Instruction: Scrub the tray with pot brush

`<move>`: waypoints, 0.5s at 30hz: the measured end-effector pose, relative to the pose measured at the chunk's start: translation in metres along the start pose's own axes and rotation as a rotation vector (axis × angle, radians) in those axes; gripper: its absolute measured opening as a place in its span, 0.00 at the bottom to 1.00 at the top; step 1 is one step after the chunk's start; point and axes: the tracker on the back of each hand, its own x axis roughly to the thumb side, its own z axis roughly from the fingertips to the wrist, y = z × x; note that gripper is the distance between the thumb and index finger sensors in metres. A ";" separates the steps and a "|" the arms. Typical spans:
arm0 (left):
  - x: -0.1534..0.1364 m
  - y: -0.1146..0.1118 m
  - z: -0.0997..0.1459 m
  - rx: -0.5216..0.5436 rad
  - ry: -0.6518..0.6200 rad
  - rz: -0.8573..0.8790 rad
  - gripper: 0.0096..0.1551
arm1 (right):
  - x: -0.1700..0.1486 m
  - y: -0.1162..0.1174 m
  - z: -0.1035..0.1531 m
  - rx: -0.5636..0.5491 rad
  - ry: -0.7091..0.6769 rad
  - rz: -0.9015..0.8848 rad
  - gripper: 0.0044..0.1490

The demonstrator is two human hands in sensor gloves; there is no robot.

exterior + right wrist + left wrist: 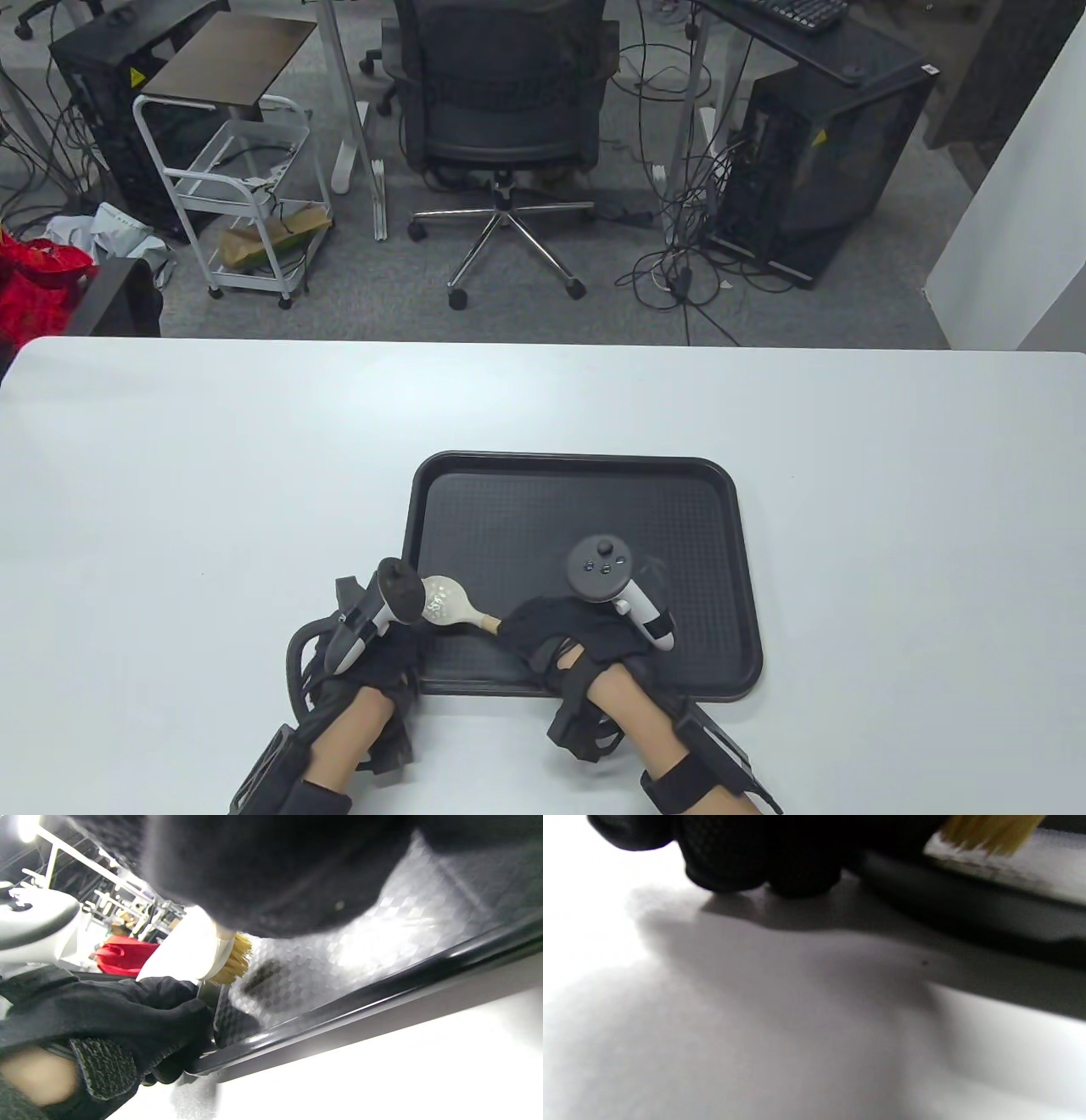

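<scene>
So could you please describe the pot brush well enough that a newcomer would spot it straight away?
Find the black tray on the white table, nearest the person. Over its near left corner, the right hand grips the pot brush. It is the only pale thing there: a white rounded head with yellowish bristles underneath.

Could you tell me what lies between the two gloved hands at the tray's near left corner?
The pot brush head, white with yellow bristles, over the tray; it shows in the table view.

Overhead view and close wrist views share the tray (577,509).
</scene>
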 end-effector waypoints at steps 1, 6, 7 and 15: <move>0.000 0.000 0.000 0.000 0.000 0.000 0.39 | 0.001 0.002 -0.002 0.011 0.007 0.013 0.33; 0.000 0.000 0.000 0.001 0.000 0.000 0.39 | 0.002 0.006 -0.003 0.048 0.003 0.023 0.32; 0.000 0.000 0.000 0.001 0.000 0.001 0.39 | 0.002 0.004 -0.002 0.045 0.011 0.028 0.32; 0.000 0.000 0.000 0.004 0.001 -0.001 0.39 | -0.009 -0.023 0.005 0.060 0.079 0.125 0.32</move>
